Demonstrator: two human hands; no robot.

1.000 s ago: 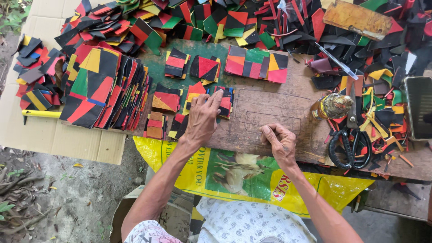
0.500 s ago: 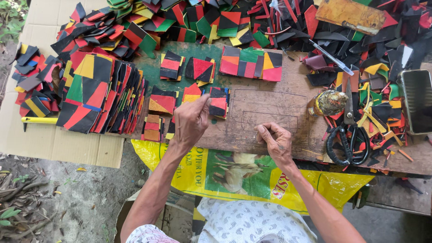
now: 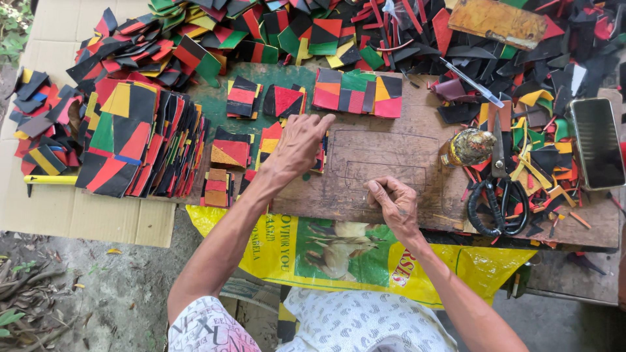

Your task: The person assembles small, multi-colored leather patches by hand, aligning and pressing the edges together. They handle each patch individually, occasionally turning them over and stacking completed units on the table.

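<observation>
The left hand (image 3: 297, 145) lies palm down on a small stack of red, black and yellow patches (image 3: 272, 140) near the middle of the wooden table (image 3: 385, 160), fingers spread flat and pressing on the top piece — not curled around anything. The right hand (image 3: 393, 202) rests on the bare wood close to the table's near edge, fingers loosely bent inward with the tips drawn together; whether it pinches something small I cannot tell.

Just beyond the left hand sit other small piles of patches (image 3: 242, 96), and a joined row of coloured squares (image 3: 357, 92) lies flat further back. To the left stands a big stack of leaning patches (image 3: 140, 140), partly over a sheet of cardboard (image 3: 78, 212). To the right of the right hand — well apart from it — are black-handled scissors (image 3: 499, 195), a small round jar (image 3: 471, 146) and a dark phone (image 3: 596, 143), among loose scraps. A yellow printed sack (image 3: 339, 251) hangs from the table's front edge.
</observation>
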